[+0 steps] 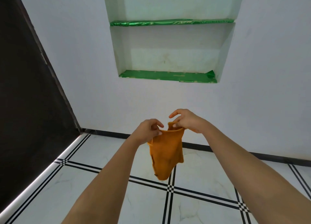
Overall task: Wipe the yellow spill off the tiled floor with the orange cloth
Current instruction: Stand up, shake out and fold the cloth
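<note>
An orange cloth hangs in the air in front of me, above the white tiled floor. My left hand pinches its upper left edge. My right hand pinches the upper right corner, with the index finger lifted. The cloth droops to a point over a crossing of black tile lines. No yellow spill shows on the visible floor.
A white wall stands ahead with a recessed niche whose two shelves are lined with green foil. A dark door or panel fills the left side. A black skirting strip runs along the wall's foot.
</note>
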A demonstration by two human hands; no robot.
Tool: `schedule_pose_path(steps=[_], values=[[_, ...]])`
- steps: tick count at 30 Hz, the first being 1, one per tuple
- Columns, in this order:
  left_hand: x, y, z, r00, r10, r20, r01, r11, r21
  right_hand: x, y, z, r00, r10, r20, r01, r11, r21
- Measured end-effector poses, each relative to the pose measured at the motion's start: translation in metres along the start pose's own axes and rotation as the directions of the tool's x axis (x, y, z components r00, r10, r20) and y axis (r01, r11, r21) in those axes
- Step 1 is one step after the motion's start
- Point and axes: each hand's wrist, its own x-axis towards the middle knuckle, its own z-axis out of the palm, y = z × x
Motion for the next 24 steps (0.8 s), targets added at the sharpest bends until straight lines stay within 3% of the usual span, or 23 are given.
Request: schedule_pose_path(steps=[2, 7, 12, 15, 20, 24], values=[[0.0, 0.0, -0.003, 1.0, -0.002, -0.004, 0.002, 1.0, -0.011, -0.004, -0.005, 0.002, 0.996, -0.036, 0.081, 0.04, 0.998, -0.049], [0.004, -0.003, -0.011, 0.985, 0.009, 0.17, -0.032, 0.99, 0.134, -0.007, -0.017, 0.006, 0.98, -0.109, 0.166, 0.112, 0.994, -0.014], [0.008, -0.012, -0.022, 0.995, 0.033, 0.095, -0.062, 0.945, 0.321, -0.008, -0.01, -0.004, 0.977, -0.142, 0.157, 0.158, 0.983, -0.093], [0.012, -0.01, -0.027, 0.996, 0.049, 0.074, -0.065, 0.967, 0.247, -0.009, -0.007, -0.004, 0.976, -0.111, 0.189, 0.149, 0.968, -0.2], [0.016, -0.001, -0.03, 0.997, 0.076, 0.002, -0.076, 0.986, 0.147, -0.009, -0.003, 0.006, 0.974, -0.044, 0.221, 0.093, 0.972, -0.218], [0.013, -0.002, -0.039, 0.998, 0.031, -0.059, -0.027, 0.997, 0.072, -0.008, -0.005, 0.001, 0.983, -0.121, 0.139, 0.144, 0.976, -0.166]])
